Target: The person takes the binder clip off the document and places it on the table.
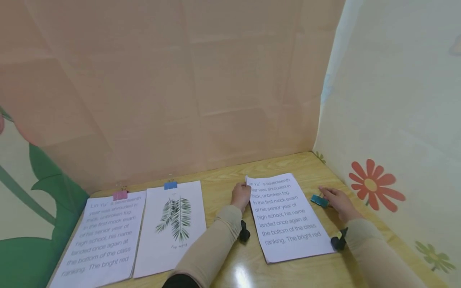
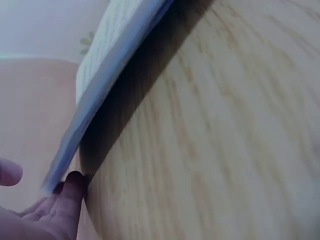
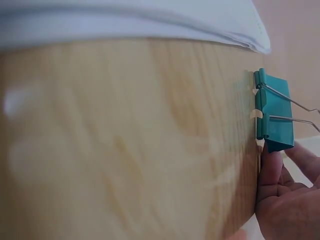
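A stack of printed paper (image 1: 288, 218) lies at the right of the table, its far left corner raised. My left hand (image 1: 240, 196) holds that corner; in the left wrist view the stack's edge (image 2: 100, 95) slopes down between the thumb and the fingers (image 2: 72, 195). To the right of the stack, my right hand (image 1: 338, 202) holds a teal binder clip (image 1: 319, 201). Close up in the right wrist view, the binder clip (image 3: 277, 112) has its two wire handles pointing away from the stack, and fingertips are at its lower end.
On the left lie two more paper stacks, a printed one (image 1: 101, 236) with a pink binder clip (image 1: 120, 195) and one with a leaf drawing (image 1: 173, 230) and a blue binder clip (image 1: 171, 185). A brown backdrop (image 1: 180, 80) stands behind the table, a flowered wall (image 1: 396, 120) at right.
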A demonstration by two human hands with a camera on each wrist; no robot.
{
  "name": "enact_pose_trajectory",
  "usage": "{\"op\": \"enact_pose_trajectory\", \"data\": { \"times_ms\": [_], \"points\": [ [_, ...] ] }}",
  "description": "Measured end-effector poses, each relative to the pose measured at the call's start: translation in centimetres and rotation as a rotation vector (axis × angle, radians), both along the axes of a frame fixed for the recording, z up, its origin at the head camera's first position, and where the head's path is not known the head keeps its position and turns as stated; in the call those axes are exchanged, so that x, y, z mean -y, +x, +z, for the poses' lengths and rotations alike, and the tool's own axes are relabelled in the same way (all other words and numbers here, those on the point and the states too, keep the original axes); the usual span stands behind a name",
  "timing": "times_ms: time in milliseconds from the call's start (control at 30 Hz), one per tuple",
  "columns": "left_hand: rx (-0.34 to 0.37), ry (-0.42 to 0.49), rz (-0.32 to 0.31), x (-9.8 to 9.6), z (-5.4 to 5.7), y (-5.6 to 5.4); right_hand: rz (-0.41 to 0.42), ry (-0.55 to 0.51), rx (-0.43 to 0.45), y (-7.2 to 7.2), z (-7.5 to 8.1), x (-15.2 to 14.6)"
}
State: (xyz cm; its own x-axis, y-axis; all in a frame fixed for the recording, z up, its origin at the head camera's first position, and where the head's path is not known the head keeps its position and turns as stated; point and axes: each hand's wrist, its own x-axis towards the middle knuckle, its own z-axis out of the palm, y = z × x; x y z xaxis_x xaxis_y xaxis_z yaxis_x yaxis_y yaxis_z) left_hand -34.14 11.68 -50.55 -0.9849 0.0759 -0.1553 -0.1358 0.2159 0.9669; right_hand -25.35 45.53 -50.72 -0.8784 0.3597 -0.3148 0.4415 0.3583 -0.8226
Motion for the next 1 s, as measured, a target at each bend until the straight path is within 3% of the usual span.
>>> {"op": "enact_pose_trajectory", "data": {
  "times_ms": [300,533,667,800,867,1000],
  "points": [
    [-0.015,0.025,-0.029,1.4,0.2,0.4,-0.016,-0.008,-0.056,0.4,-0.5,0.4],
    [-0.021,0.058,-0.032,2.1,0.0,0.9,-0.159,-0.039,-0.082,0.7,-1.0,0.9],
    [-0.069,0.043,-0.025,2.7,0.1,1.3,-0.308,-0.077,-0.185,0.8,-1.3,1.1],
    [-0.063,0.051,-0.022,3.3,0.2,1.2,-0.448,-0.081,-0.311,1.2,-0.6,1.7],
    [-0.052,0.054,-0.02,3.6,0.3,1.0,-0.463,-0.051,-0.363,1.3,0.2,2.3],
    [-0.031,0.05,-0.006,4.3,0.8,0.8,-0.407,0.008,-0.449,0.8,2.1,3.9]
  ]
}}
